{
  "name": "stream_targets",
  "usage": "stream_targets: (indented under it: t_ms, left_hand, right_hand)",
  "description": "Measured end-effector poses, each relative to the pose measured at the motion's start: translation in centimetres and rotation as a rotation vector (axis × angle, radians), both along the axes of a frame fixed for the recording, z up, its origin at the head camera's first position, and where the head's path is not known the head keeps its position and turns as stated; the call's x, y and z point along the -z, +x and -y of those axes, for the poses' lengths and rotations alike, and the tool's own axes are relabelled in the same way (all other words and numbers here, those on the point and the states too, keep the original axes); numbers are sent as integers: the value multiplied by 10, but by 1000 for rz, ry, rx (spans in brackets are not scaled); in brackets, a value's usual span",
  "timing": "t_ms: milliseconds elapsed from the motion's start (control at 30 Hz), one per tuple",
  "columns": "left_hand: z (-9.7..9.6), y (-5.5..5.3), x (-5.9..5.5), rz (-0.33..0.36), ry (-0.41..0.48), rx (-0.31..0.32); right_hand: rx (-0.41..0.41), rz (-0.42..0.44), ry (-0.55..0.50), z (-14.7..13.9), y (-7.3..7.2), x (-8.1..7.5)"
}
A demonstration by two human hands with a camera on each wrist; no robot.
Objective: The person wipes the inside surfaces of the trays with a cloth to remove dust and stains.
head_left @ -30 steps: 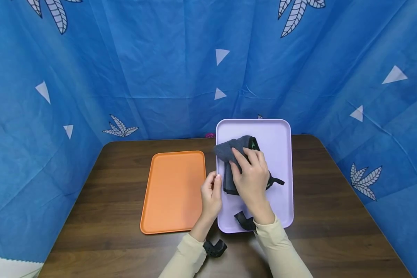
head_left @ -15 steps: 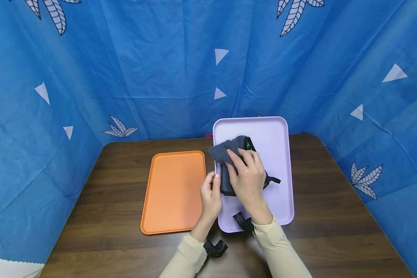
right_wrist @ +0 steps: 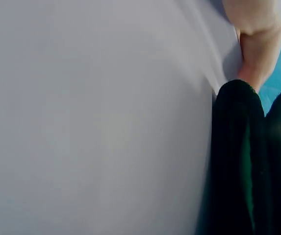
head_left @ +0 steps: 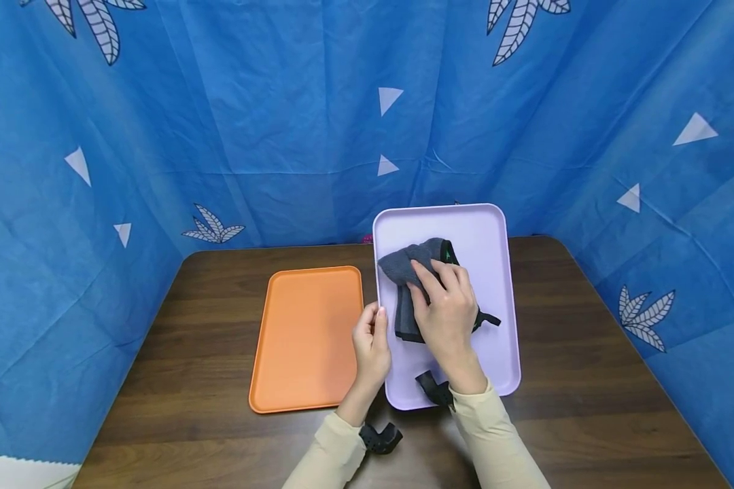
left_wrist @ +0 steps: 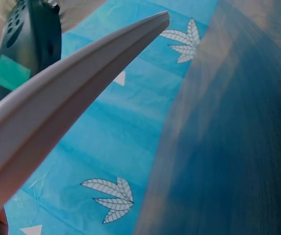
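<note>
Under the right hand (head_left: 449,312), a folded dark-gray towel (head_left: 397,265) is held on the lilac tray (head_left: 489,265).

The towel is grasped beneath the right hand's bent fingers, and its short black strap (head_left: 489,318) is seen to the right of that grip. By the left hand (head_left: 372,346), the tray's left rim is pinched between thumb and fingers, below and left of the towel. Left of that pinch, an orange tray (head_left: 306,333) is laid on the wooden table (head_left: 177,380).
</note>
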State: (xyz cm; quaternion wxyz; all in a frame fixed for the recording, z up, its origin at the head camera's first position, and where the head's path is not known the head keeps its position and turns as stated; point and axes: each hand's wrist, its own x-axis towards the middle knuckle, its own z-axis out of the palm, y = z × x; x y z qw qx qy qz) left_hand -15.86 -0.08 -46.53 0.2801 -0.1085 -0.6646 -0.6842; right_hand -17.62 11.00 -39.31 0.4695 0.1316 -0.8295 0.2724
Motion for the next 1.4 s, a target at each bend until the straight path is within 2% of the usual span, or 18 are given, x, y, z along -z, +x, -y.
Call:
stream_targets:
  t_ms: [167,367,600,700,933,1067,1233,1400]
  left_hand:
    - [1,2,-1,15,7,-6]
    - [1,3,-1,-1,12,15]
    - [2,3,-2,3,16,-1]
    - [3,3,-3,0,9,1]
    - [3,3,-4,13,9,28]
    - [3,2,-4,-10,-5,28]
    - [3,-2,-1,-76,-4,29]
    - [3,-2,0,-62,-2,24]
  right_hand:
    - [26,11,-19,-9,0,-1]
    - [72,20,-71,-24,-1,0]
    - [207,78,-183,-47,-3,6]
    - [237,101,-215,-53,-3,8]
    - [244,104,-214,-52,-2,9]
    - [253,101,-220,-50,-2,8]
    - [252,96,-218,-47,-2,7]
    - [236,87,-215,-42,0,9]
